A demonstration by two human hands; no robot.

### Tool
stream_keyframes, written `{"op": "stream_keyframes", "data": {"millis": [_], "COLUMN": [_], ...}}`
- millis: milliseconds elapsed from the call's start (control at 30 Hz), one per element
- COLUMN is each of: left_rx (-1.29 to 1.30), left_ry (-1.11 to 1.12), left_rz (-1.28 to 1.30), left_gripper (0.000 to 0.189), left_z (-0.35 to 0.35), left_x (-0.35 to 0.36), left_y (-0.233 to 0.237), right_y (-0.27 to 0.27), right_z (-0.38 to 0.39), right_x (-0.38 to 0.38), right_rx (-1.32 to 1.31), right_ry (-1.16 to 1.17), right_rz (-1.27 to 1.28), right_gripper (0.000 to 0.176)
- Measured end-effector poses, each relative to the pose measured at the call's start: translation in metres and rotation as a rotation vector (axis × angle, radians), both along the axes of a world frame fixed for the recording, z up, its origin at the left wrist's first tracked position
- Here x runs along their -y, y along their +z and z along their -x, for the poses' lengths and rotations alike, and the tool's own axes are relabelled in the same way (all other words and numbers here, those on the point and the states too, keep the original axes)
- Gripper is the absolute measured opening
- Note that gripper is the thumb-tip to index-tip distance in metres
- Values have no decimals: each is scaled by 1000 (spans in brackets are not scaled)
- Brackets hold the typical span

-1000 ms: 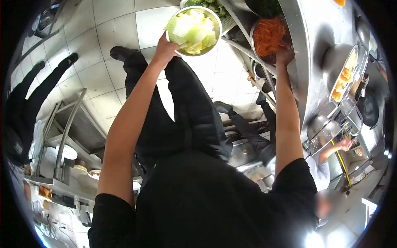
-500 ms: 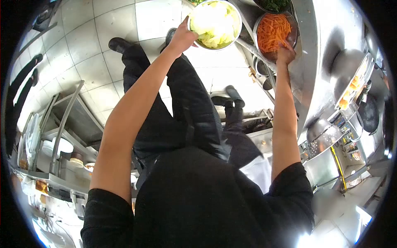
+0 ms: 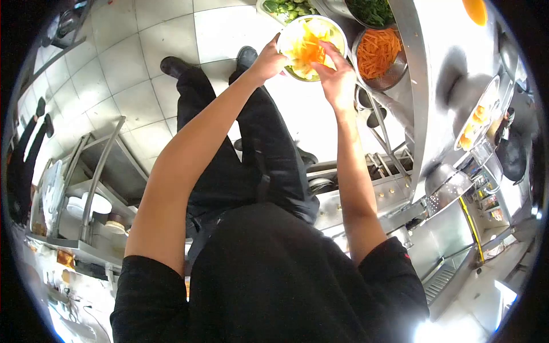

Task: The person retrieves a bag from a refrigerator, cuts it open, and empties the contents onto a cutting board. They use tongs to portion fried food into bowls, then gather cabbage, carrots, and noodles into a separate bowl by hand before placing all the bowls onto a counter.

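My left hand [image 3: 269,63] grips the near left side of a round bowl [image 3: 303,78], its fingers wrapped at the rim. Pale green lettuce [image 3: 293,44] fills this bowl, and shredded carrot [image 3: 311,52] lies on top in the middle. Over the bowl's right side is my right hand [image 3: 338,80], thumb and fingers apart right at the carrot shreds. To the right, a metal bowl [image 3: 396,73] contains more orange carrot shreds [image 3: 377,51]. Behind it stands a bowl of dark leafy greens [image 3: 370,10].
A clear tub of green vegetable pieces [image 3: 290,8] sits beyond the lettuce bowl. Along the right runs a steel counter [image 3: 420,114] with a plate of orange pieces [image 3: 474,123] and a colander [image 3: 446,188]. A shelf rack [image 3: 86,188] is at left; other people's legs [image 3: 34,137] show far left.
My right hand has moved left from the carrot bowl to the lettuce bowl, where carrot shreds now lie. The lettuce bowl has shifted slightly right and nearer. The person behind is mostly out of view.
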State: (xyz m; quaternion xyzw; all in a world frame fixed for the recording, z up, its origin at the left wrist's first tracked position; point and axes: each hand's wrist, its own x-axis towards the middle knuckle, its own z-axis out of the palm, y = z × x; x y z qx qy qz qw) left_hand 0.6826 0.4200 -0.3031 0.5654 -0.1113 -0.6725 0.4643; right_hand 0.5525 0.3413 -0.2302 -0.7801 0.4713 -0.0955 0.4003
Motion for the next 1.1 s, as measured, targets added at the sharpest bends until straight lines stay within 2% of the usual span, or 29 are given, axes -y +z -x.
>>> {"op": "stream_keyframes", "data": {"millis": [67, 100, 133, 167, 200, 233, 267, 333, 367, 433, 467, 533, 633, 800, 867, 933, 1000, 1033, 1100], "left_rx": [45, 31, 23, 16, -54, -120, -106, -92, -75, -101, -115, -107, -96, -141, -142, -110, -164, -169, -192], "left_ry": [-39, -86, -111, -136, 4, 147, 153, 163, 171, 188, 192, 192, 266, 220, 262, 300, 230, 236, 267], "left_rz": [-38, -8, 9, 26, -20, -66, -66, 33, 24, -4, -14, -44, -99, -128, -144, -151, -114, -96, -129], "left_gripper": [57, 57, 57, 57, 59, 60, 60, 64, 64, 65, 65, 66, 66, 66, 53, 55, 71, 71, 59], "left_z": [-12, -16, -15, -14, -15, -20, -25, -38, -44, -54, -59, -70, -78, -90, -96, -99, -109, -113, -122], "left_x": [-4, -8, -10, -12, -13, -14, -17, -24, -28, -38, -42, -48, -56, -61, -66, -69, -76, -72, -77], "left_y": [-1, -18, -25, -30, -30, -30, -27, -24, -23, -23, -21, -7, -2, -5, -4, -2, -7, 1, 14], "right_y": [-6, -10, -4, -5, -22, -36, -82, -90, -92, -99, -108, -139, -138, -121, -112, -107, -107, -111, -120], "right_z": [14, 26, 34, 45, 73, 95, 134, 122, 117, 123, 133, 172, 191, 202, 198, 195, 189, 188, 189], "right_x": [14, 21, 32, 42, 62, 77, 104, 109, 113, 127, 138, 164, 173, 170, 162, 156, 147, 147, 150], "right_rx": [48, 181, 137, 105, -25, -288, -409, -786, -767, -965, -952, -969, -712, -81, 72, 148, 148, 140, 43], "right_ry": [61, -158, -237, -266, -286, -196, -204, -61, -56, -82, -82, -217, -426, -831, -905, -944, -958, -955, -861], "right_rz": [200, -34, -73, -1, 40, 283, 321, 725, 718, 436, 428, 335, 320, 46, -54, -81, -10, 61, 216], "right_gripper": [33, 27, 24, 22, 23, 26, 33, 39, 39, 41, 41, 31, 29, 26, 25, 24, 23, 23, 23]}}
